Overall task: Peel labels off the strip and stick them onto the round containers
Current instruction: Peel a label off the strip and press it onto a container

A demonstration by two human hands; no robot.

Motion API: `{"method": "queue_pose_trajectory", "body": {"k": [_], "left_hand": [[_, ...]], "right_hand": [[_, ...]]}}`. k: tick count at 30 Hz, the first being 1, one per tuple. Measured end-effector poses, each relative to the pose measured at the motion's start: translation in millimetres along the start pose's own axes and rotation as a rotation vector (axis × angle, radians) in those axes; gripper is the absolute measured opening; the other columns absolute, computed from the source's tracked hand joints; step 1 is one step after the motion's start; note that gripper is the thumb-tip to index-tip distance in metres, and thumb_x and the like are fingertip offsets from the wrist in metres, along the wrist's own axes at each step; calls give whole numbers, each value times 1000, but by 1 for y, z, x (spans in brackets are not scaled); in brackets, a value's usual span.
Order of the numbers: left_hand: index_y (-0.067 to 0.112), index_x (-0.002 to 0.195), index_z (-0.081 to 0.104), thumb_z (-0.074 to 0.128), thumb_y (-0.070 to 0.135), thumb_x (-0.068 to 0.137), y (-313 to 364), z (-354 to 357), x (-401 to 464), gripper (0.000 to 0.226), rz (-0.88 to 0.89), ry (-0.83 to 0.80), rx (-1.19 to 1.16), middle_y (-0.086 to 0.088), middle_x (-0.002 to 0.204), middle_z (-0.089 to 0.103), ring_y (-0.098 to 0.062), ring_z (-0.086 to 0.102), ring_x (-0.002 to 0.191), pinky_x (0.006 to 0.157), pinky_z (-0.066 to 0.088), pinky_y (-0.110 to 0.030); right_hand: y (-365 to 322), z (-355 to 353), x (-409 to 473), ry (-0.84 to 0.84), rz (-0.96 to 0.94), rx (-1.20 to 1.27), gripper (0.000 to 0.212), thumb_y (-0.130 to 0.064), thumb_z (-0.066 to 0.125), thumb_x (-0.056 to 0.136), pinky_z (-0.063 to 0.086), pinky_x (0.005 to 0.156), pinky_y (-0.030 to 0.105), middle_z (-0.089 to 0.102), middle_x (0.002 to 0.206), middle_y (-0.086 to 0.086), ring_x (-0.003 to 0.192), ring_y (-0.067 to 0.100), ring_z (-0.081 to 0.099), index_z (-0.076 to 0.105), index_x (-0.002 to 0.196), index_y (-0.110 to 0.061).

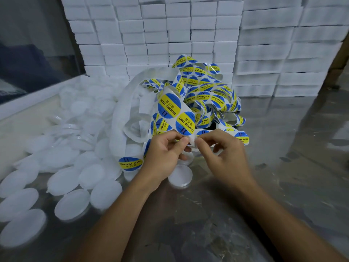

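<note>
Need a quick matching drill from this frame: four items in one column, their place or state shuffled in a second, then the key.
Items
1. label strip
2. single white container
3. white boxes
4. labelled container

Place or state
A. stacked in a wall at the back
B. on the table just below the hands, no label on it
C. pinched by the fingers of both hands
D. left of the left hand, blue and yellow label up

Pairs: 1-C, 2-B, 3-A, 4-D
</note>
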State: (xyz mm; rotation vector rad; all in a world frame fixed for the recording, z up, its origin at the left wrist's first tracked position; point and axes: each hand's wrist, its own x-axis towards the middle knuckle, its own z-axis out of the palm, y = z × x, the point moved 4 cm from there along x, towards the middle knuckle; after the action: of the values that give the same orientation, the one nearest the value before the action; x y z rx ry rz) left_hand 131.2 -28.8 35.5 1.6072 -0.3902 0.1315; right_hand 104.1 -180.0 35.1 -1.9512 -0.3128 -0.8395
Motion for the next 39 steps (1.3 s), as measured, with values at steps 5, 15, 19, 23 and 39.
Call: {"method": "queue_pose_trajectory", "body": {"k": [5, 15, 19, 23, 39], "left_hand": [[4, 81, 62, 52, 4, 98, 0, -4, 1, 20, -52, 36, -127, -2, 69, 67, -16, 65, 67, 59, 57, -28], [16, 67, 66, 72, 21, 83, -2, -2, -9, 17, 213, -99, 569, 6, 52, 55, -5, 48, 50, 54, 40, -19], [27, 74, 71, 70, 49, 80, -2, -1, -13, 23, 196, -268, 880, 7, 62, 61, -6, 55, 64, 58, 43, -19], [31, 77, 70, 68, 64, 72, 2, -8, -16, 34, 159, -297, 1052, 13, 76, 61, -4, 56, 76, 70, 49, -27], [29, 81, 55, 57, 19, 94, 10, -18, -14, 17, 284, -146, 543, 14, 101, 62, -9, 60, 91, 74, 49, -23]], "right_hand": [[11, -15, 8, 128, 261, 172, 21, -8, 67, 84, 37, 52, 11, 60, 55, -15, 51, 0, 47, 70, 66, -19], [27, -39, 8, 347, 682, 599, 15, -15, 67, 89, 44, 45, 17, 72, 67, -2, 46, 7, 57, 70, 74, -14], [26, -43, 9, 421, 595, 579, 14, -15, 67, 90, 48, 51, 17, 75, 75, 0, 57, 8, 66, 74, 78, -14], [25, -51, 11, 530, 521, 557, 15, -13, 69, 89, 49, 55, 17, 74, 69, -4, 60, 6, 67, 75, 76, -18], [15, -49, 14, 462, 358, 533, 25, -3, 73, 85, 52, 66, 14, 75, 73, -7, 67, 2, 69, 67, 104, -19]]}}
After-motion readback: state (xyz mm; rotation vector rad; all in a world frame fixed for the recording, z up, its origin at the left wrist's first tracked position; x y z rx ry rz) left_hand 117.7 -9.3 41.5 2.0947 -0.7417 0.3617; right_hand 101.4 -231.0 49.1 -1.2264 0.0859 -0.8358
